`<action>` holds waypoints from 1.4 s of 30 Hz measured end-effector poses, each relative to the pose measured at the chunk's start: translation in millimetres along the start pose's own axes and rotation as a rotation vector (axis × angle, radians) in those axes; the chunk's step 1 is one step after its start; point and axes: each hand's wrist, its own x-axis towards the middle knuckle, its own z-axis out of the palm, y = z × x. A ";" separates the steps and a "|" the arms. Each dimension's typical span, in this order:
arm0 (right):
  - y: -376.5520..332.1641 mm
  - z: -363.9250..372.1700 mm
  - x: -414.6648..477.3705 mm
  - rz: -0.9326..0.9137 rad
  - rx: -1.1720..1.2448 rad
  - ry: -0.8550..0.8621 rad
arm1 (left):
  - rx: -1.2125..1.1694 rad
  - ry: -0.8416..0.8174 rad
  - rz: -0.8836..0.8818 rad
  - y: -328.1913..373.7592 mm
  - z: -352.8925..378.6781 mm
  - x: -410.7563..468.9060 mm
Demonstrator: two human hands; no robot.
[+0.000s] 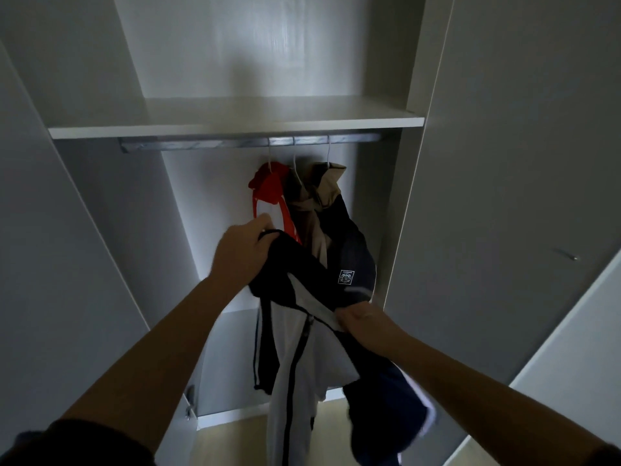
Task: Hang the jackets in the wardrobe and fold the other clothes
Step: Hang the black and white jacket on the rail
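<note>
Holding dark-and-white jacket (pixel 295 348) before wardrobe rail (pixel 201 144), left grip (pixel 238 253) curled round its dark top, right grip (pixel 359 319) pinching its white front.

No words can be read. A small square patch (pixel 346 276) is sitting on navy fabric (pixel 359 243), just above the right hand (pixel 363 319) and right of the left hand (pixel 242 253), its lettering showing too small to make out.
</note>
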 end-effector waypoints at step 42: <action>-167.6 108.9 382.3 0.026 -0.254 -0.268 | -0.923 0.033 -0.976 -297.1 118.3 81.1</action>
